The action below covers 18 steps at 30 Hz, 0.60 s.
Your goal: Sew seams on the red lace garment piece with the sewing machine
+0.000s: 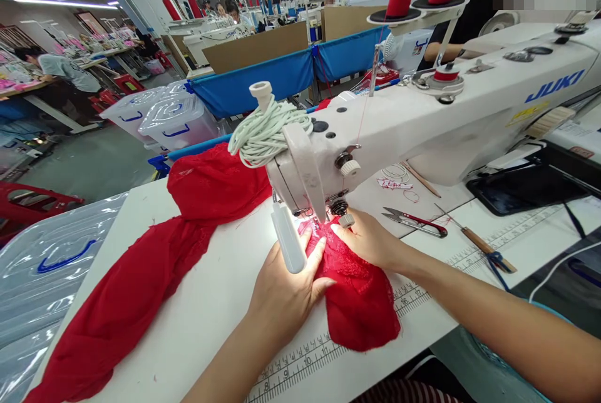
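A piece of red lace fabric (359,293) lies under the needle area of a white sewing machine (375,118). My left hand (286,281) rests flat on the fabric's left side, fingers stretched toward the needle and thumb apart. A pale grey bar on the machine head (288,240) covers some of those fingers. Just right of the needle, my right hand (369,237) grips the lace with its thumb on top. Its other fingers are partly hidden behind the machine's foot and knob. A lamp lights the stitching spot, and the needle tip is hard to make out.
More red fabric (141,284) trails along the table's left side. Right of my hands lie thread snips (417,221), a wooden-handled awl (488,249) and a dark tablet (526,187). A printed ruler (300,362) runs along the front edge. Clear plastic boxes (171,118) stand beyond.
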Tool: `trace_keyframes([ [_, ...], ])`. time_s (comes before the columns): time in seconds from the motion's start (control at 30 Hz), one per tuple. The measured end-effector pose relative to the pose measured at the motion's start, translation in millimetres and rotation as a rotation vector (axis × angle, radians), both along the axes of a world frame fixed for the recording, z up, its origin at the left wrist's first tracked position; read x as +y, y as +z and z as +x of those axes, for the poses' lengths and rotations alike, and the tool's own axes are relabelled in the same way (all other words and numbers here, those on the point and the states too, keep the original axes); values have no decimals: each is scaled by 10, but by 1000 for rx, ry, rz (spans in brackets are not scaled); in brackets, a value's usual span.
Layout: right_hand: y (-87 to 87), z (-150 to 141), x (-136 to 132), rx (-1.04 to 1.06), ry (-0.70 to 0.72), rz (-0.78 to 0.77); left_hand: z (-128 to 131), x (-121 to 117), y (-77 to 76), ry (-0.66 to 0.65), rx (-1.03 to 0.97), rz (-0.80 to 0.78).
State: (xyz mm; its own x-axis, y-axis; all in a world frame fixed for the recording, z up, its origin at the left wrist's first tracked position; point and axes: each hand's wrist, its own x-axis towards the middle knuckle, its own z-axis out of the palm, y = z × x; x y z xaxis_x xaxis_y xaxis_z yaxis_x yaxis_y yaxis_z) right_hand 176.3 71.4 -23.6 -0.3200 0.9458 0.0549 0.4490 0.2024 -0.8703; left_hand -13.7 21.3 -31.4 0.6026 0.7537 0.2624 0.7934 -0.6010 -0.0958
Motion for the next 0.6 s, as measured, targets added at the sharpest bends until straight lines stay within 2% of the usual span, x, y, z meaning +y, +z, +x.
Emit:
trace_keyframes([
  [0.1, 8, 16, -4, 10, 36, -57, 22, -14, 14, 15, 10, -34],
  [0.23, 37, 36, -24, -34, 72, -70, 47, -21, 22, 11, 33, 23],
  [0.37, 53, 22, -73, -168, 38, 61, 47, -18, 38, -5, 54, 70],
  [0.5, 5, 9, -116, -479, -85, 203, 23, -11, 45, -39, 42, 69],
  [0.6, -29, 26, -128, -624, -59, 282, 3, -4, 33, -57, 45, 70],
])
